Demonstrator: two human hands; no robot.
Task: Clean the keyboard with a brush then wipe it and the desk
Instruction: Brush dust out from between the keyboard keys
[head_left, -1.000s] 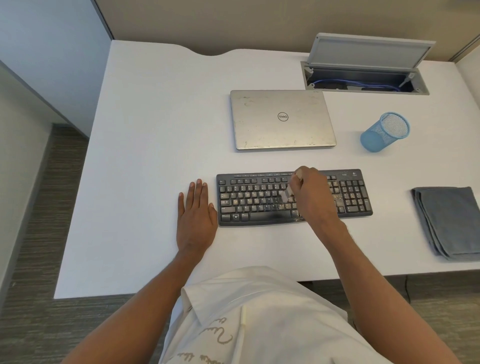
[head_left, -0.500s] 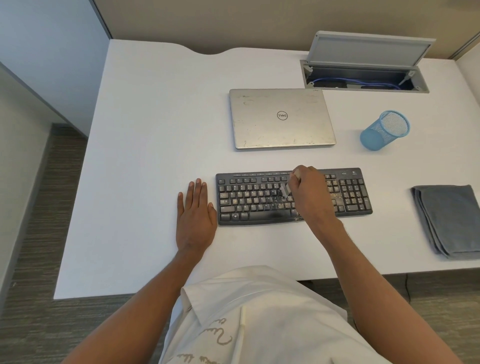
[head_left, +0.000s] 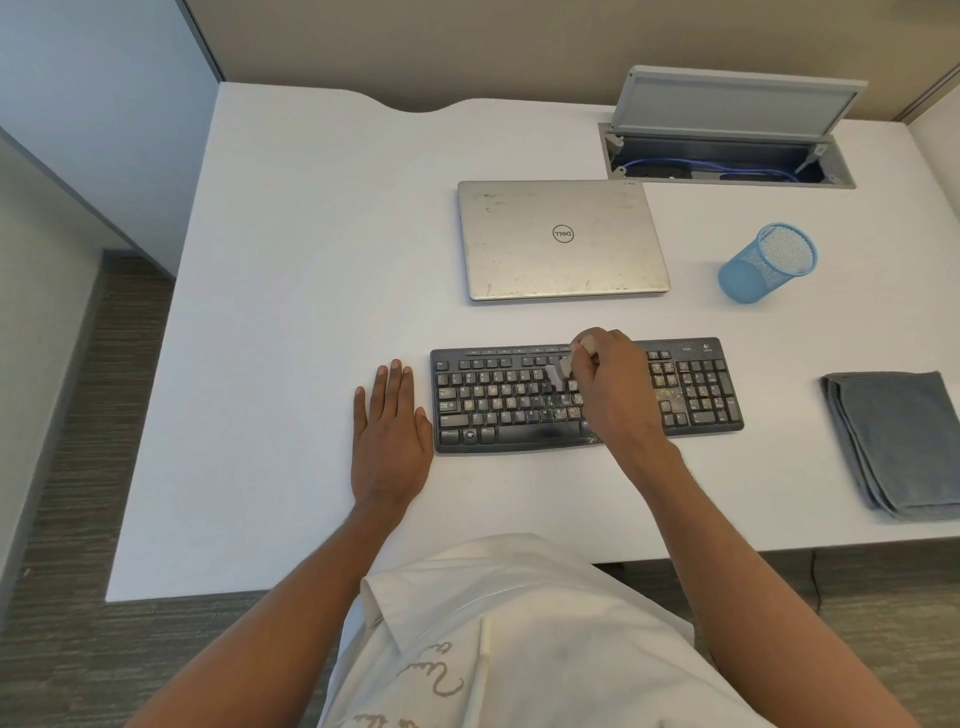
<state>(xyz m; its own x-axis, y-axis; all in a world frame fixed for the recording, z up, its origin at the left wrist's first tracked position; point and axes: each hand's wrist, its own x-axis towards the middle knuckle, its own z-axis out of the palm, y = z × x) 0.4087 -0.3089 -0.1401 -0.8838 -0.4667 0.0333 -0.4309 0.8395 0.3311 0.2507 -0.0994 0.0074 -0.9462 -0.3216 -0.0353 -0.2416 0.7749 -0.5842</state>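
White desk (head_left: 291, 312) was seen from above, boxed by partition walls at the back and left, with carpet shown beyond its left and near edges. The keyboard (head_left: 498, 410) lay toward the front, parallel to the near edge, and the brush (head_left: 555, 375) was held against its middle keys. The brush was pinched by the fingers (head_left: 605, 349) of the right hand (head_left: 618, 395), bristles down and just left of the knuckles.

Over the last second the brush had been carried slightly leftward and toward the upper rows — a short stroke, not a lift. The left hand (head_left: 389, 441) had not been moved. It was laid flat on the desk, fingers (head_left: 397, 387) straight and close together, the thumb just beside the keyboard's left end, apparently to steady it.

Pale grit (head_left: 662, 392) was visible on keys just right of the right hand and on a few lower-row keys, so the brushing was judged partway done. The wiping had not been begun: the folded cloth (head_left: 898, 441) lay untouched at the far right, well apart from the keyboard.

Room for strokes was judged ample. Bare desk was left between the keyboard and the laptop (head_left: 561, 239) behind it, and a broader strip lay before the near edge — grit swept forward could be pushed off there. The cup (head_left: 763, 265) and the open hatch (head_left: 727, 156) stood well behind and to the right, out of the brush's likely path.
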